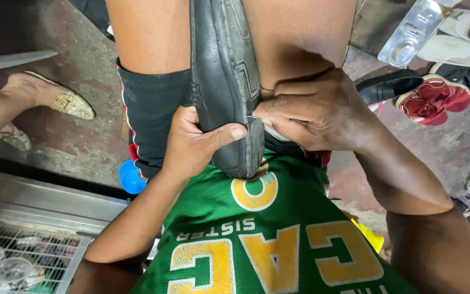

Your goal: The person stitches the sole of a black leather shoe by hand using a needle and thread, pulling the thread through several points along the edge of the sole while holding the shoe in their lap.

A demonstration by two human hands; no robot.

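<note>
My left hand [194, 144] is closed on a black leather shoe [227, 81], thumb laid across the heel end, fingers wrapped behind and out of sight. My right hand [314, 111] presses against the shoe's other edge with fingers bunched tight at the seam where sole meets upper; what the fingertips pinch there I cannot make out. The shoe stands on edge between my thighs, sole facing right, its heel end just above my green shirt [267, 239] and its toe cut off by the top of the frame.

Room is tight: my legs bound the shoe on both sides. To the left, open concrete floor [82, 60], then another person's foot in a gold sandal [69, 100] well apart. A blue cup [131, 177] sits just beside my left thigh. Lower left, a metal rack [33, 239] with wire mesh; its contents are blurred. To the right, a red shoe [433, 98] and pale sandals [463, 38], partly cut off.
</note>
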